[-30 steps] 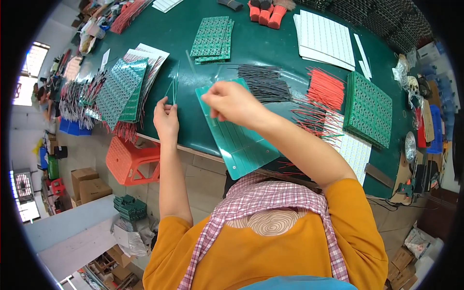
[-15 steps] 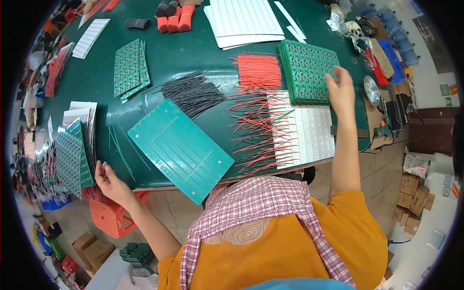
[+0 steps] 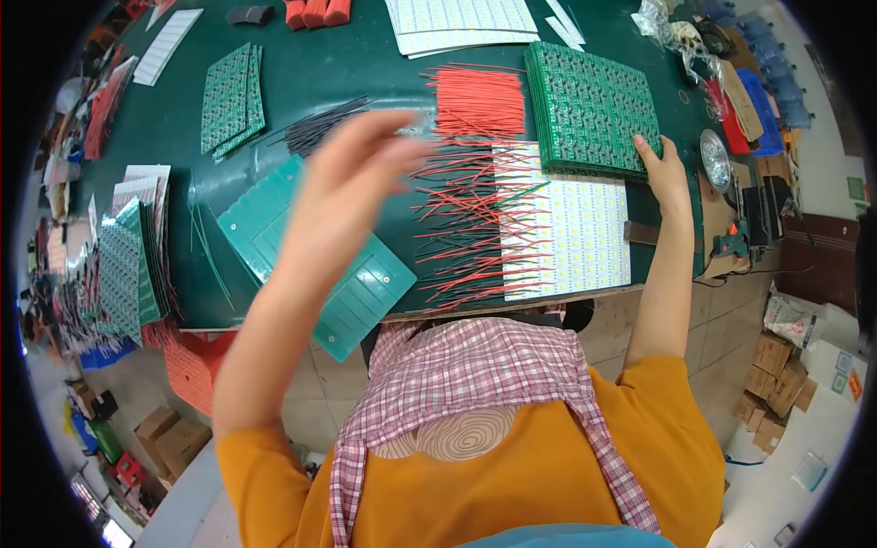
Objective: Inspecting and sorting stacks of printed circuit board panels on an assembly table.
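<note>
My left hand (image 3: 352, 178) is smeared by motion above the table, over the green plastic plate (image 3: 352, 297) and a pile of black wires (image 3: 315, 131). Whether its fingers hold anything does not show. At the near right corner of a tall stack of green circuit boards (image 3: 598, 110), my right hand (image 3: 670, 178) grips the edge, its thumb on the top board. Partly under that stack lies a white board sheet (image 3: 575, 242) with yellow dots. Red and black wires (image 3: 466, 224) stick out from its left side. Red wires (image 3: 480, 102) form a neat pile beyond.
Two overlapping green boards (image 3: 228, 100) lie at the far left. Wired boards (image 3: 123, 265) lean at the table's left edge above a red stool (image 3: 192, 365). White sheets (image 3: 461, 23) are stacked at the back. A metal bowl (image 3: 714, 160) and a glue gun (image 3: 731, 242) are at right.
My left hand has swung from the table's left edge up and rightward over the green plate. My right hand has closed on the board stack's edge. The whole view has shifted slightly.
</note>
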{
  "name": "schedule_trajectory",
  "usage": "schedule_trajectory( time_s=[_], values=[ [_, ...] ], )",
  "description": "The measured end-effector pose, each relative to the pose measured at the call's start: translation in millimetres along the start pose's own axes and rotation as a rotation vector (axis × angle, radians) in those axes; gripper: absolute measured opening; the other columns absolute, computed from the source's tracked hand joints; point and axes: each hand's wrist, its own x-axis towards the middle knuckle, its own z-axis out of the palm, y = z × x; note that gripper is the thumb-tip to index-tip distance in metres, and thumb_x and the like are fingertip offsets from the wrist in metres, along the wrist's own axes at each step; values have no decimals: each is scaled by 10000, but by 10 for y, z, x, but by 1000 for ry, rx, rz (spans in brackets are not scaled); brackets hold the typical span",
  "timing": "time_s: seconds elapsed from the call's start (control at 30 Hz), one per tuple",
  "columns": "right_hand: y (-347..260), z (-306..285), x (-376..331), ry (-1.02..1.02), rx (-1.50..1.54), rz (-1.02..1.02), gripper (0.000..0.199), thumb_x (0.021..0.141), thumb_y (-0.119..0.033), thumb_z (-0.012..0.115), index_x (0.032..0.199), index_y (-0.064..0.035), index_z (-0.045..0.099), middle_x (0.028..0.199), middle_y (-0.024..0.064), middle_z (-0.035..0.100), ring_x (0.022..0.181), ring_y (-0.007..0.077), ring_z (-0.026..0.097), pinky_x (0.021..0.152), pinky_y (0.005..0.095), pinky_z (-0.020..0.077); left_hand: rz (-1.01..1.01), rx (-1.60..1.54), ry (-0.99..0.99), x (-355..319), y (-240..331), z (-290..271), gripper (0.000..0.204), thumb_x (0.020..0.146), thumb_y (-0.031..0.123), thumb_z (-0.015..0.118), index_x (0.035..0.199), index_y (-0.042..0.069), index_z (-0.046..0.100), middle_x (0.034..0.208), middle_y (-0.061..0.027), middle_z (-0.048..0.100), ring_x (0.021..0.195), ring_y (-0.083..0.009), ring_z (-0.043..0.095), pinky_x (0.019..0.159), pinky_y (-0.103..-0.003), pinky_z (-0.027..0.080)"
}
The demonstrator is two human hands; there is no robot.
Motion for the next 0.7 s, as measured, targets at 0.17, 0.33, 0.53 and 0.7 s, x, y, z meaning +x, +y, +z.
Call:
schedule_trajectory(
  time_s=[0.17, 0.33, 0.53, 0.7],
  values=[
    [9, 49, -2, 13, -28, -65, 818, 791, -536, 596, 1268, 98, 399, 1204, 278, 512, 1136, 343, 508, 946, 371, 390, -463, -348, -190, 936, -452, 991, 389, 859, 288, 583, 1080, -29, 532, 933, -91, 556, 854, -168, 534, 772, -295, 444],
    [-11, 38, -59, 3, -54, -51, 787, 808, -531, 577, 1265, 87, 408, 1230, 265, 495, 1145, 353, 494, 946, 386, 388, -472, -271, -73, 1224, -713, 1360, 435, 855, 251, 577, 1077, -114, 503, 963, -166, 579, 887, -240, 541, 760, -369, 428],
    [-18, -22, -79, 25, -69, -55, 760, 821, -523, 565, 1259, 81, 417, 1220, 260, 504, 1135, 357, 499, 947, 386, 385, -489, -250, 13, 1291, -707, 1440, 445, 850, 239, 577, 1098, -121, 490, 1027, -198, 562, 898, -251, 546, 787, -375, 421],
    [-97, -125, -68, -65, 179, -42, 730, 827, -511, 566, 1247, 73, 441, 1208, 250, 509, 1118, 359, 499, 957, 386, 374, -503, -432, -3, 1261, -511, 1416, 298, 861, 234, 587, 1049, 8, 540, 979, -70, 586, 772, -127, 529, 694, -285, 408]
  ],
)
